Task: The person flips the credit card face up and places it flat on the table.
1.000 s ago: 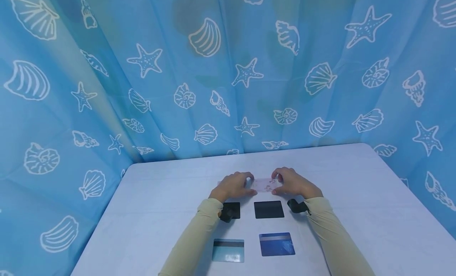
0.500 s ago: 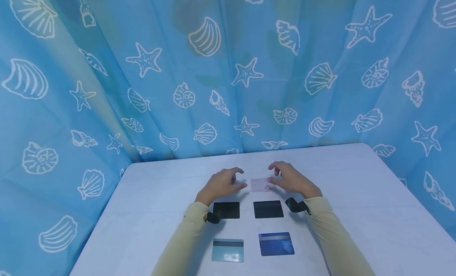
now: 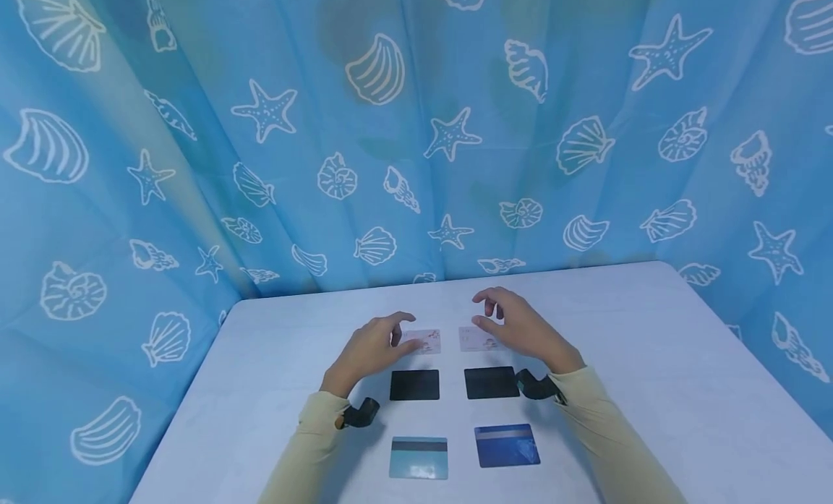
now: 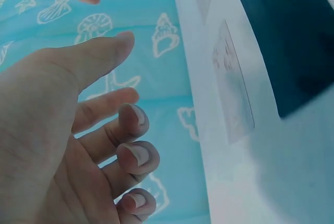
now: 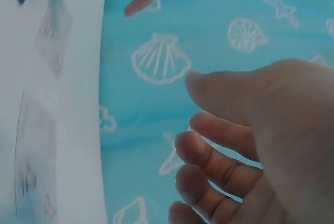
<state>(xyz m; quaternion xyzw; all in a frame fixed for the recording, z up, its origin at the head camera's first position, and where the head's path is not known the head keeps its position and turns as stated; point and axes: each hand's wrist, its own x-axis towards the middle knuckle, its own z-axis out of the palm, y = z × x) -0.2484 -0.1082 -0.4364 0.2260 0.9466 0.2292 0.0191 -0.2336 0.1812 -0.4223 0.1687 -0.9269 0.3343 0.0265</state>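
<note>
Two pale pink cards lie side by side on the table: a left pink card and a right pink card. My left hand hovers over the left card's outer edge, thumb and fingers apart and holding nothing. Above the right card is my right hand, its fingers loosely bent and empty. In the left wrist view both pink cards show beyond the left thumb, the nearer pink card lying flat. The right wrist view has a pink card left of the relaxed fingers.
Nearer the front lie two black cards, a left black card and a right black card. In front of them are a light blue card and a dark blue card. A shell-patterned curtain hangs behind the white table.
Both hands have let go of the pink cards and lifted. The left hand has drawn away to the left, uncovering the left pink and black cards; the right hand has risen slightly towards the back.
</note>
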